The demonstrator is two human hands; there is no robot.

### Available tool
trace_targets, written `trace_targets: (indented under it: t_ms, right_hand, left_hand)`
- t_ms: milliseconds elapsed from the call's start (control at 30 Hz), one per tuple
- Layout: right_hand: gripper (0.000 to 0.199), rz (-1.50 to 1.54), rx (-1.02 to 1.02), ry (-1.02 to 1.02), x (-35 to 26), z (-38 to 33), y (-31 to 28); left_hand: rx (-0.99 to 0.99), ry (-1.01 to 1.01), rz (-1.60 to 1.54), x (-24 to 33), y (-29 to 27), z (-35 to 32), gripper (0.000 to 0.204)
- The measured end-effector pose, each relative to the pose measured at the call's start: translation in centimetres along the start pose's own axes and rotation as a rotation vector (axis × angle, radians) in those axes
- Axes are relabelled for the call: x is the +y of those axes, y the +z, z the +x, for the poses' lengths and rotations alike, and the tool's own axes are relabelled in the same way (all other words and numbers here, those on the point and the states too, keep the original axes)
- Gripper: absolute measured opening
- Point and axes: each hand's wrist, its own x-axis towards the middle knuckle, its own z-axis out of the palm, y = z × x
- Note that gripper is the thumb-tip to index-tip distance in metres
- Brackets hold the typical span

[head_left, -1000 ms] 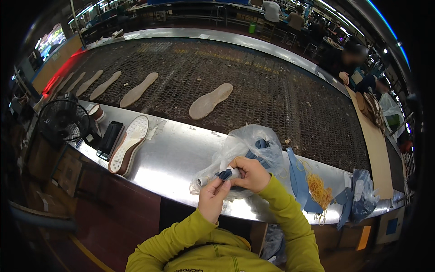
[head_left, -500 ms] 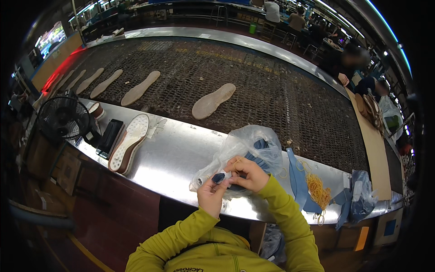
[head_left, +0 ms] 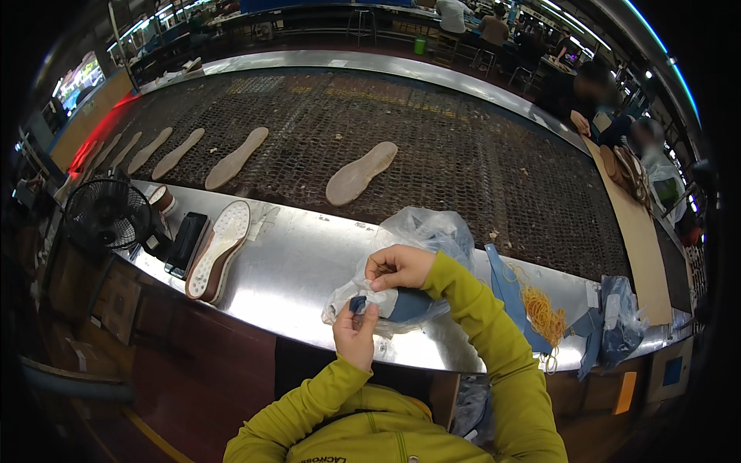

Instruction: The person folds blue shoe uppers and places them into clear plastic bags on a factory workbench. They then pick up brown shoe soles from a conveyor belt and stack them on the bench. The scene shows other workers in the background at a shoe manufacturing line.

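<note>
In front of me on the metal ledge (head_left: pixel 297 270), my left hand (head_left: pixel 356 341) pinches a small dark blue piece (head_left: pixel 357 304) between thumb and finger. A thin white sheet (head_left: pixel 380 302) lies against this piece. My right hand (head_left: pixel 401 267) is closed in a pinch at the top of the white sheet. Beneath both hands spreads a clear plastic bag (head_left: pixel 428 224) with blue material showing inside. A larger blue piece (head_left: pixel 409 305) shows under my right hand. Whether the white sheet is joined to the small blue piece, I cannot tell.
Shoe soles (head_left: pixel 361 173) lie on the mesh conveyor (head_left: pixel 463 154) beyond the ledge. Left stand white-brown soles (head_left: pixel 220 251), a black case (head_left: pixel 187 243) and a fan (head_left: pixel 108 214). Right are blue strips (head_left: pixel 505 289), yellow cords (head_left: pixel 543 315) and another bag (head_left: pixel 620 320). A co-worker's hand (head_left: pixel 580 122) shows far right.
My right hand has moved up and away from the left, and more of the white sheet now shows between them. The left hand has shifted slightly left, still pinching the small blue piece.
</note>
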Motion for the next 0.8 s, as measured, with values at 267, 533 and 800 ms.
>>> trace_targets:
  t_ms: [267,533,800]
  right_hand:
    - [0.015,-0.747,0.597,-0.43,-0.7,-2.4,5.3]
    - [0.023,-0.903,0.774,-0.563,1.1,-3.5,7.7]
    - [0.053,-0.321,0.618,-0.27,1.1,-3.4,5.7]
  left_hand:
    - [0.083,-0.029,-0.062,-0.4,-0.3,0.8,0.032]
    - [0.115,-0.085,-0.094,-0.4,-0.3,0.7,0.031]
    - [-0.126,-0.062,-0.229,-0.2,-0.2,1.0,0.042]
